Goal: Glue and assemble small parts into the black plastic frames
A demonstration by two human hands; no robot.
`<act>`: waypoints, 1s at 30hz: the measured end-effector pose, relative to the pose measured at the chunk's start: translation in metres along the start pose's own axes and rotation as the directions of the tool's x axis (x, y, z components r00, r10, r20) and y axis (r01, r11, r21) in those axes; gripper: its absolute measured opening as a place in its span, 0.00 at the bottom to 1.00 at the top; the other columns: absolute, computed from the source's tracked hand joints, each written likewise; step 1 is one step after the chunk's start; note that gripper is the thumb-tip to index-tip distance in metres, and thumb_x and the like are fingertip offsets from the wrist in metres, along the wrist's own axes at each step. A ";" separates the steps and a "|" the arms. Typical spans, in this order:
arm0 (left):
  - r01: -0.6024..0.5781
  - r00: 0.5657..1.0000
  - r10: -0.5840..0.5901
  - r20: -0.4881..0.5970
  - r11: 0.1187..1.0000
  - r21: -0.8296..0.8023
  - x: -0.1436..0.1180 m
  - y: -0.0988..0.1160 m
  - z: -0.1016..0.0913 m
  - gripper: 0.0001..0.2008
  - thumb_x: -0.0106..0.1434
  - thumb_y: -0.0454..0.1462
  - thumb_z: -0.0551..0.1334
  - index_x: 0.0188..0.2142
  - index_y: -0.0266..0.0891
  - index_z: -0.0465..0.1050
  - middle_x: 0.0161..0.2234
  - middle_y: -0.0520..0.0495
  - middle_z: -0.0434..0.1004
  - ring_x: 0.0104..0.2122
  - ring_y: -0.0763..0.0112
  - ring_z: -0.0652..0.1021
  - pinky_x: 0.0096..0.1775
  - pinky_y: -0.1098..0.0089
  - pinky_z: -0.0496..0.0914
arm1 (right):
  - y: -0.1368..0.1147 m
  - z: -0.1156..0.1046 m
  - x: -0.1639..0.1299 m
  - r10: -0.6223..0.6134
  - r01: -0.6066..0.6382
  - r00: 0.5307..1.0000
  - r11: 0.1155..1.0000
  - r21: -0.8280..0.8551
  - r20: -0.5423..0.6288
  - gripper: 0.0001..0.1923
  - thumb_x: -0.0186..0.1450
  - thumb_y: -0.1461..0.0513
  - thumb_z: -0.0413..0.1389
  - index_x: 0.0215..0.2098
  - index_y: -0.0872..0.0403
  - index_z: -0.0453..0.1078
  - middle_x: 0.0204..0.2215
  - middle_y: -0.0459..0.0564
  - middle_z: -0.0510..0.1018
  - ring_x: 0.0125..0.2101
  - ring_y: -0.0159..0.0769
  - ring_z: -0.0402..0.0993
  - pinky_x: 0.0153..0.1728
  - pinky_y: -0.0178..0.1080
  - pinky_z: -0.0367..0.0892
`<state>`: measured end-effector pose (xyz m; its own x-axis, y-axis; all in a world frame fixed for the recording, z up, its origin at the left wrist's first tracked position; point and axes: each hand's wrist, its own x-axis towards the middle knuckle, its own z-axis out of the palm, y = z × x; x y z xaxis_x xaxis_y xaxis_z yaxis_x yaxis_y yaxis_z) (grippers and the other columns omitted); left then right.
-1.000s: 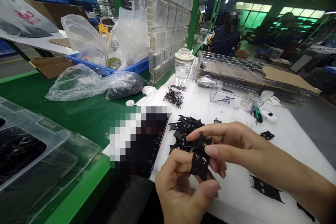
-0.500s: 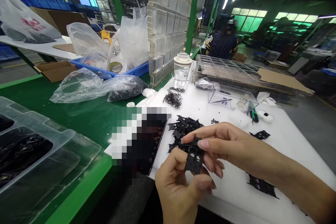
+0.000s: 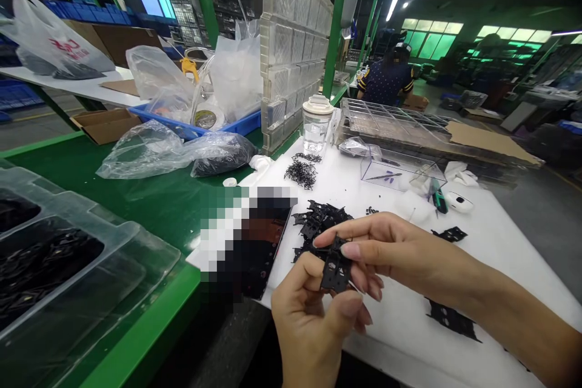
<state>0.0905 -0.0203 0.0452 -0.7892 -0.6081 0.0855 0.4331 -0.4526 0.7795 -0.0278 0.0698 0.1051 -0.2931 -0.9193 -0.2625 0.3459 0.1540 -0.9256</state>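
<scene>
A small flat black plastic part (image 3: 335,273) with round holes is held between both hands above the white table. My left hand (image 3: 309,321) grips its lower end from below, thumb and fingers closed around it. My right hand (image 3: 377,245) pinches the upper end with thumb and index finger; the other fingers curl behind. Just past the hands lies a heap of similar black parts (image 3: 321,218). More such parts lie by my right forearm: one beyond it (image 3: 450,234) and one on the near side (image 3: 452,320). Farther back are piles of thin black pieces (image 3: 301,174).
A lidded cup (image 3: 317,124) stands by a clear divided rack (image 3: 295,42). To the right are a clear box (image 3: 402,170), a green-handled cutter (image 3: 439,199) and a white case (image 3: 459,202). A bin of black parts (image 3: 113,233) is at left. A person (image 3: 386,79) sits behind.
Both hands keep their hold on the black part, which has shifted very slightly. The camera view has turned a little, moving the background on the left slightly rightward.
</scene>
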 end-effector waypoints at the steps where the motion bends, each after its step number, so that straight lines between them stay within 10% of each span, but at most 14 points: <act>1: -0.004 1.000 0.004 -0.002 1.000 0.006 0.000 0.000 0.000 0.23 0.55 0.53 0.76 0.24 0.38 0.75 0.17 0.52 0.74 0.15 0.77 0.69 0.18 0.78 0.68 | 0.000 0.000 0.000 0.000 0.000 1.000 1.000 0.005 0.002 0.13 0.73 0.62 0.60 0.54 0.57 0.79 0.24 0.45 0.79 0.22 0.22 0.72 0.26 0.24 0.65; 30: 0.014 0.986 -0.008 0.165 0.999 -0.036 0.003 -0.008 -0.016 0.19 0.59 0.50 0.74 0.28 0.37 0.75 0.23 0.53 0.78 0.17 0.81 0.73 0.21 0.81 0.71 | 0.012 -0.002 0.010 0.026 -0.029 0.999 0.994 0.110 0.022 0.14 0.68 0.59 0.64 0.50 0.57 0.80 0.22 0.44 0.78 0.20 0.23 0.68 0.25 0.26 0.61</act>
<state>0.0916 -0.0292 0.0293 -0.8537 -0.4885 0.1807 0.4374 -0.4842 0.7578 -0.0281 0.0632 0.0908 -0.2638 -0.9229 -0.2805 0.4498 0.1396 -0.8821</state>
